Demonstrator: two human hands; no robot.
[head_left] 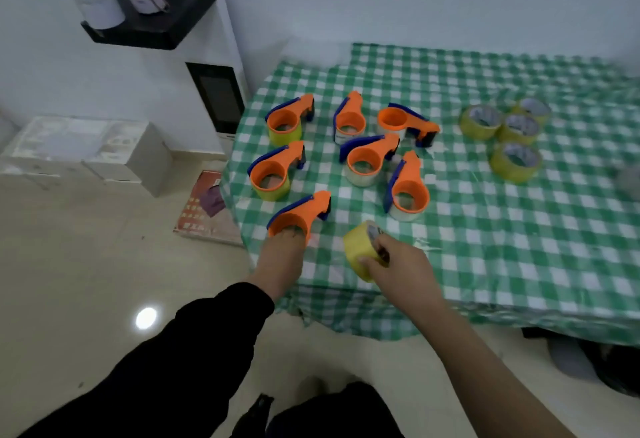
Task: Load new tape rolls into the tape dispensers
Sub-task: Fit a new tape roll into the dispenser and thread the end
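Several orange-and-blue tape dispensers lie on the green checked table. The nearest dispenser (300, 213) has no roll in it; my left hand (282, 257) grips it with fingers pushed into its orange ring. My right hand (394, 264) holds a yellow tape roll (362, 249) just right of that dispenser, a little above the cloth. The other dispensers, such as one at the far left (285, 119) and one in the middle (367, 162), carry rolls. Several loose yellow tape rolls (516, 160) lie at the right.
The table (485, 247) has its near edge just below my hands and its left corner beside the dispensers. A white cabinet (214, 91) with a black shelf stands to the left, with boxes (86, 150) and a booklet (207, 205) on the floor.
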